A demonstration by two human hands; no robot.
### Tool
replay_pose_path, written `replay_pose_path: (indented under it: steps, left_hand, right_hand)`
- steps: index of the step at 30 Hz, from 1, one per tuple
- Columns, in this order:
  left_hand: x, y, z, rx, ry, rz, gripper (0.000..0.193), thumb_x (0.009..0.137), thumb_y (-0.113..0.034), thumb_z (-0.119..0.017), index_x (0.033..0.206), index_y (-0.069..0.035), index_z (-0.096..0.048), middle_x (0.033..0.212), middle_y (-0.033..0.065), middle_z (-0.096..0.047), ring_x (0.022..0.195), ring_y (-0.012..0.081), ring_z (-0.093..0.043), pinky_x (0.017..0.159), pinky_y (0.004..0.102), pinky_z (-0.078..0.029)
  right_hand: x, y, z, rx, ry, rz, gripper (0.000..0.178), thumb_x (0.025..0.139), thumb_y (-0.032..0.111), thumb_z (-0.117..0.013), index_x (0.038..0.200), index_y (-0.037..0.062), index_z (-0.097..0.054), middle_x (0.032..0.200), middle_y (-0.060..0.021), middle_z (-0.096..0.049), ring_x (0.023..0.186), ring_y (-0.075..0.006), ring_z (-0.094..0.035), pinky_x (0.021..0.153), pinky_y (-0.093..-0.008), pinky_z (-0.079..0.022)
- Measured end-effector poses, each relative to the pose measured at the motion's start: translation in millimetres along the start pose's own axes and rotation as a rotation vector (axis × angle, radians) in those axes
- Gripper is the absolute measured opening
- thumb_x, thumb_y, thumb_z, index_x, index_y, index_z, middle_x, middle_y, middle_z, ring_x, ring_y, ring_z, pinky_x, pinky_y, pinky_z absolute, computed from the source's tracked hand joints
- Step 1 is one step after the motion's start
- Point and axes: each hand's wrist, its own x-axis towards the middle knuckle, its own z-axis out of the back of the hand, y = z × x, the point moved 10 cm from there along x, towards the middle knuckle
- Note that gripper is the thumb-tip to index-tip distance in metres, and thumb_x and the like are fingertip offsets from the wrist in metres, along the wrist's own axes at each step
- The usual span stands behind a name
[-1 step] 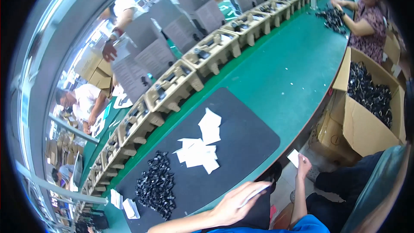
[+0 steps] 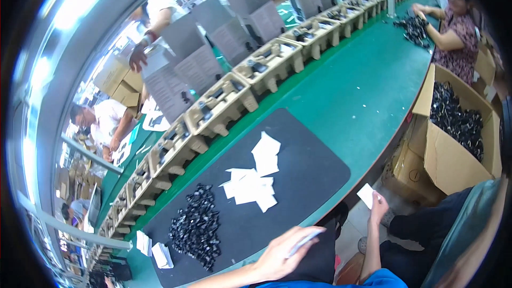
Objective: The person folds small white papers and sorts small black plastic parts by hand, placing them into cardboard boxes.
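My left hand (image 2: 285, 249), above the near edge of the black mat (image 2: 314, 165), is closed around a thin whitish piece (image 2: 304, 243), seen edge-on; it looks like folded paper. Lower right, beyond the table edge, my right hand (image 2: 379, 209) pinches a white paper slip (image 2: 366, 196) by one side. On the mat lies a loose spread of white paper slips (image 2: 248, 188). Left of these is a heap of small black parts (image 2: 196, 226), too small to name. Two small stacks of white paper (image 2: 162, 256) rest at the mat's left corner.
A row of tan moulded trays (image 2: 221, 101) with dark items runs along the green table (image 2: 330, 93). Grey panels stand behind it. At right, an open cardboard box (image 2: 456, 152) holds black cables. A co-worker (image 2: 456, 37) handles black parts at the far right; others work across the line.
My left hand has shifted slightly left and down with the whitish piece. My right hand keeps its slip in nearly the same place. The whole view has shifted a little.
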Motion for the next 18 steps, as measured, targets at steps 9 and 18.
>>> replay_pose_path:
  steps: [9, 18]
  left_hand:
    - [-182.3, -70.2, 67.8, -0.363, -0.551, 0.024, 0.035, 0.087, 0.000, -0.061, 0.121, 0.001, -0.054, 0.094, 0.0050, -0.055, 0.083, 0.0105, -0.056, 0.068, 0.0231, -0.051]
    - [-286.6, -259.6, 38.7, 0.323, -0.749, -0.329, 0.065, 0.061, -0.004, -0.081, 0.118, -0.004, -0.052, 0.131, 0.0170, -0.052, 0.103, 0.0338, -0.055, 0.086, 0.0390, -0.047]
  right_hand:
    - [-278.0, 447.3, 85.7, -0.057, 0.196, 0.741, 0.012, 0.082, 0.002, -0.067, 0.091, -0.0041, -0.071, 0.075, -0.0024, -0.056, 0.070, -0.0091, -0.051, 0.062, -0.0223, -0.037]
    - [-512.5, 563.6, 57.1, -0.387, 1.010, 1.014, 0.013, 0.082, 0.011, -0.070, 0.091, 0.0026, -0.073, 0.066, -0.0062, -0.059, 0.056, -0.0118, -0.051, 0.050, -0.0268, -0.038]
